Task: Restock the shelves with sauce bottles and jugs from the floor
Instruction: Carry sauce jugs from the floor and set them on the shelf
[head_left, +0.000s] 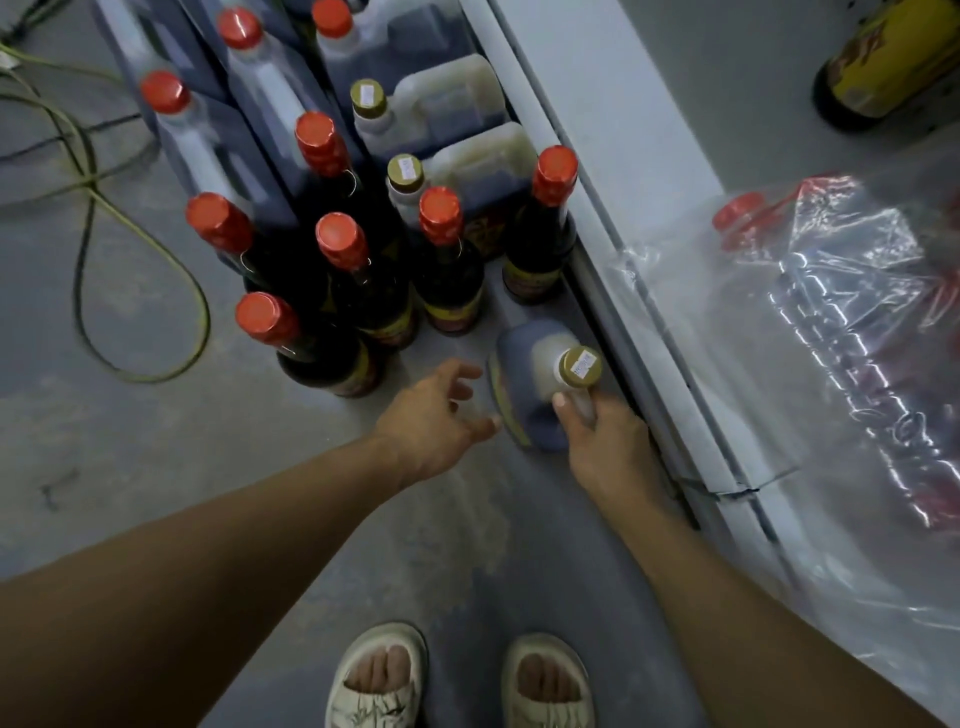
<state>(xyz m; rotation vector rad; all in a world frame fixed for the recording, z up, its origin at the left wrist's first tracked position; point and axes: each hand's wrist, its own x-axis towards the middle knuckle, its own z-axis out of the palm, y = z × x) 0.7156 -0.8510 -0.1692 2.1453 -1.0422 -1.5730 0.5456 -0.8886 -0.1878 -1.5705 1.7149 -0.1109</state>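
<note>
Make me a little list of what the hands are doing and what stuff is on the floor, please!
right hand: grips the handle of a gold-capped jug of dark sauce
left hand: open, fingers spread, reaching toward the jug's side, not clearly touching
red-capped bottles: seven upright dark bottles on the floor
other jugs: gold-capped and red-capped jugs behind the bottles, beside the shelf
shelf: white, on the right, holding a plastic-wrapped pack
cable: green, looped on the floor at left
feet: in pale slippers
</note>
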